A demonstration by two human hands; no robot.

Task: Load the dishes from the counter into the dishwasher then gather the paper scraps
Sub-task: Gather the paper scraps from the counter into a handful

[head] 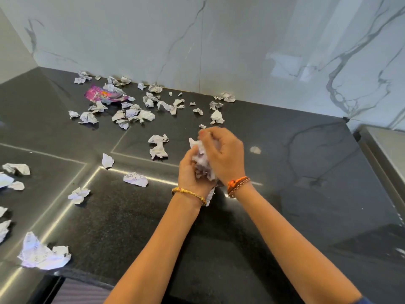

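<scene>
Both hands meet over the middle of the black counter (285,194). My left hand (190,174) cups a wad of crumpled white paper scraps (202,162) from below and the left. My right hand (223,154) presses on the same wad from above and the right, fingers curled. Several loose scraps lie on the counter: a pair just left of the hands (158,145), a flat written piece (135,178), a spread near the back wall (140,113), and more at the left edge (43,255). No dishes are in view.
A purple foil wrapper (105,95) lies among the scraps at the back left. The marble backsplash (241,51) closes the far side. A steel edge (385,154) runs along the right. A small pale spot (255,150) sits right of the hands.
</scene>
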